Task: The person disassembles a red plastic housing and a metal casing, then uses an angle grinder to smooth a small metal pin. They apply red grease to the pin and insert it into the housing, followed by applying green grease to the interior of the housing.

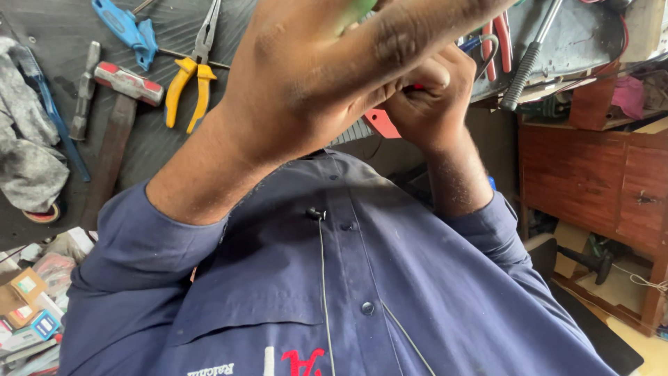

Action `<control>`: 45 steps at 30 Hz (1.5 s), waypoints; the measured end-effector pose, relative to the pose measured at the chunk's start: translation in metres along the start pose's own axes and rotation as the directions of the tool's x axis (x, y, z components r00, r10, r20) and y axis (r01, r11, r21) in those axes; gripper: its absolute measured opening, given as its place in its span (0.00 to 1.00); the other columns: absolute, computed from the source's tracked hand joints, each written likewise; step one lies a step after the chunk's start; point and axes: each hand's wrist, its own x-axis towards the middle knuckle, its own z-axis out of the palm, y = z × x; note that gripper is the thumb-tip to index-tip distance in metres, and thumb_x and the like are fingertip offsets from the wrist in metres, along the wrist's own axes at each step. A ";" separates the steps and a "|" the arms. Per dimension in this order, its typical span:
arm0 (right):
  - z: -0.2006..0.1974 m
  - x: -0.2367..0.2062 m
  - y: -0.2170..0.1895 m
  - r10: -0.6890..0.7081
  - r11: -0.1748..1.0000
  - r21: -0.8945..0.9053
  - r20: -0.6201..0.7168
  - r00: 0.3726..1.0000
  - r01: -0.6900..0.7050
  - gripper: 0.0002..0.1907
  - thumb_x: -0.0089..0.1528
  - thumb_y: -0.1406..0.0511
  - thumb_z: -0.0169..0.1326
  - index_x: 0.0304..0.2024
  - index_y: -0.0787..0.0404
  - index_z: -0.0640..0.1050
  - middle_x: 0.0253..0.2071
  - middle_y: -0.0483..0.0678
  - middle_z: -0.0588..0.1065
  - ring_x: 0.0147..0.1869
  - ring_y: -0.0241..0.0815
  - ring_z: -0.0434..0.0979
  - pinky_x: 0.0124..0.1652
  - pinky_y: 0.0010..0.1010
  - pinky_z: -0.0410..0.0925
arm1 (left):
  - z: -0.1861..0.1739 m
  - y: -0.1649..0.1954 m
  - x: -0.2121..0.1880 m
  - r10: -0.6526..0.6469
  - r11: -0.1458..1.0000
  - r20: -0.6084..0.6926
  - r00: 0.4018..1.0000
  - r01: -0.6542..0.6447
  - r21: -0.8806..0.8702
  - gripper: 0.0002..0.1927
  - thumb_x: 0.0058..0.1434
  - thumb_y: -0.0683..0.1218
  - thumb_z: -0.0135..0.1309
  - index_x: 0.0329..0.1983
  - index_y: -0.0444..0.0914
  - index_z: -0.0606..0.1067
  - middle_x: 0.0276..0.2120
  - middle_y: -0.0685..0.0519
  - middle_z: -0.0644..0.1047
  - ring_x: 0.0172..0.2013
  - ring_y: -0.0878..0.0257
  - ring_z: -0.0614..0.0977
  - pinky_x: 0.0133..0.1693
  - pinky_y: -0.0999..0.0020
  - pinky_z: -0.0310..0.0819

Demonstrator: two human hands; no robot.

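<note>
Both hands raised close to the camera, above the chest of a dark blue buttoned shirt (pixel 390 278). Left hand (pixel 313 90) fills the middle of the view, back of the hand toward the camera, fingers stretched up and to the right; a blurred green thing (pixel 358 8) shows at its fingertips, but whether the fingers grip it cannot be told. Right hand (pixel 428 97) sits just behind and to the right, curled into a closed grasp around a small item with a red tip showing between the fingers; what the item is cannot be made out. A red flat piece (pixel 381 124) pokes out below the two hands, touching or just under the right fist. The hands overlap, left in front of right.

Dark surface (pixel 62 28) behind carries tools: yellow-handled pliers (pixel 189 76) upper left, a blue-handled tool (pixel 129 28) beside them, a hammer (pixel 115 118) with a red-and-grey head and wooden handle lying further left, and a grey rag (pixel 28 139) at the far left edge. Red-handled pliers (pixel 495 42) and a black-gripped bar (pixel 525 63) lie upper right. Brown wooden cabinet (pixel 598 174) stands at right. Small boxes (pixel 24 306) cluster at lower left. Thin cord (pixel 323 292) with a clip runs down the shirt front.
</note>
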 end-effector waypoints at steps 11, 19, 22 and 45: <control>-0.002 0.007 -0.014 -0.003 0.998 0.060 0.006 1.000 0.002 0.11 0.66 0.70 0.68 0.37 0.64 0.76 0.42 0.52 0.77 0.45 0.49 0.80 0.45 0.35 0.72 | 0.011 -0.008 -0.009 0.055 0.997 -0.064 0.996 -0.051 0.052 0.35 0.69 0.41 0.60 0.76 0.49 0.60 0.50 0.58 0.78 0.42 0.63 0.82 0.40 0.69 0.74; -0.002 0.011 -0.020 -0.006 0.998 0.057 0.003 1.000 0.005 0.11 0.66 0.69 0.69 0.39 0.64 0.77 0.42 0.51 0.77 0.46 0.49 0.80 0.45 0.34 0.72 | 0.012 -0.010 -0.011 0.053 0.999 -0.064 0.997 -0.053 -0.008 0.34 0.69 0.42 0.60 0.73 0.49 0.58 0.48 0.58 0.79 0.43 0.62 0.83 0.41 0.69 0.75; -0.002 0.010 -0.019 -0.006 0.998 0.067 -0.005 1.000 0.006 0.11 0.66 0.70 0.69 0.39 0.64 0.77 0.42 0.51 0.77 0.45 0.49 0.80 0.46 0.34 0.72 | 0.012 -0.010 -0.010 0.055 0.998 -0.058 0.997 -0.056 -0.018 0.35 0.68 0.41 0.61 0.74 0.49 0.58 0.48 0.58 0.78 0.43 0.63 0.83 0.41 0.69 0.75; -0.001 0.003 -0.011 -0.004 0.998 0.066 -0.023 1.000 0.005 0.18 0.64 0.67 0.72 0.32 0.66 0.73 0.39 0.51 0.75 0.43 0.49 0.77 0.40 0.33 0.70 | 0.014 -0.014 -0.010 0.072 0.995 -0.036 0.997 -0.070 0.064 0.33 0.68 0.41 0.59 0.74 0.47 0.62 0.47 0.55 0.78 0.41 0.60 0.82 0.39 0.67 0.74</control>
